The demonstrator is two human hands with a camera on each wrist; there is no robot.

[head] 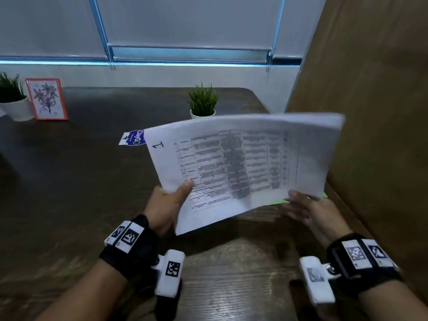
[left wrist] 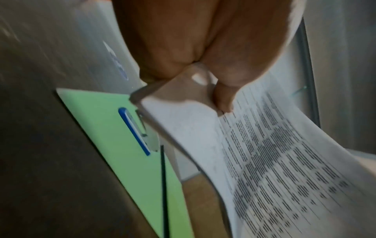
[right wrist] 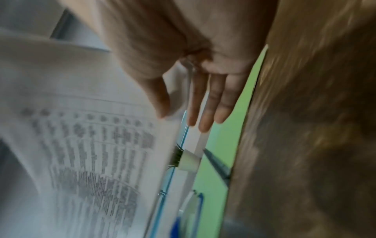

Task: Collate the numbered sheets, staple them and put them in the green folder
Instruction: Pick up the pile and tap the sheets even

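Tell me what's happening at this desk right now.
A person holds a stack of sheets above the desk. The left hand pinches its near corner; the right hand is open at the opposite edge. The top sheet is marked 1. The green folder lies underneath with a stapler on it.

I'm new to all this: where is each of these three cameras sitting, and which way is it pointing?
Head: worn on the person's head, looking forward and down at the table; both forearms show, left hand gripping the sheets, right hand beside them.
Left wrist: looks along the left hand at the sheets, green folder and blue stapler.
Right wrist: looks along the right hand's straight fingers at the sheets and green folder.
Shared: all three see the sheets.
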